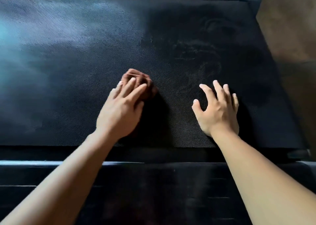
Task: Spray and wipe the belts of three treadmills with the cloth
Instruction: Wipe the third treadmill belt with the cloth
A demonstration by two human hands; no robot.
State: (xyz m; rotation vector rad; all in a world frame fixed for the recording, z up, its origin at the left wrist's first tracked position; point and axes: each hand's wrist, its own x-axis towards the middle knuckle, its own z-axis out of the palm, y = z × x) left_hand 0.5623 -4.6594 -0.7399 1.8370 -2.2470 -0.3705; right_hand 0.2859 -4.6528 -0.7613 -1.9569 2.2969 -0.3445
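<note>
While left hand [123,108] presses cloth [136,77] flat-fingered, right hand [217,110] splayed on belt [68,53]

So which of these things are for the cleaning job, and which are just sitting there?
For the job:
- brown cloth, pressed down by the left hand
- treadmill belt
- right hand, spread on the belt

Just there:
- side rail near the person
- brown floor past the treadmill

No spray bottle is in view.
</note>
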